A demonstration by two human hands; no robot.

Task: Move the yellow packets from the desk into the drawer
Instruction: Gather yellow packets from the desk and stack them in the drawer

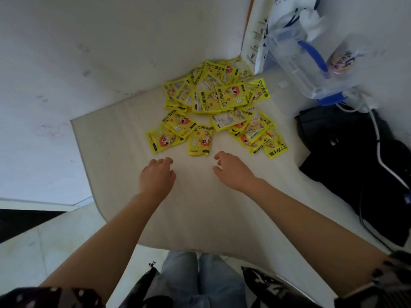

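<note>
Yellow packets (219,107) heaped on desk (124,138) toward far corner; left hand (156,176) and right hand (233,171) just short of pile, fingers loosely curled, holding nothing.

We see our own two bare forearms, uncovered from the elbows to the wrists, with no watch, ring or bracelet on the left hand (156,176) or the right hand (233,168). Dark short sleeves (51,296) dotted with small pale spots end near our elbows, one at each lower corner. Between those sleeves are our legs in light blue jeans (200,281), a seam line running down each leg. Beside the jeans, dark spotted fabric from the same top hangs loose.
</note>
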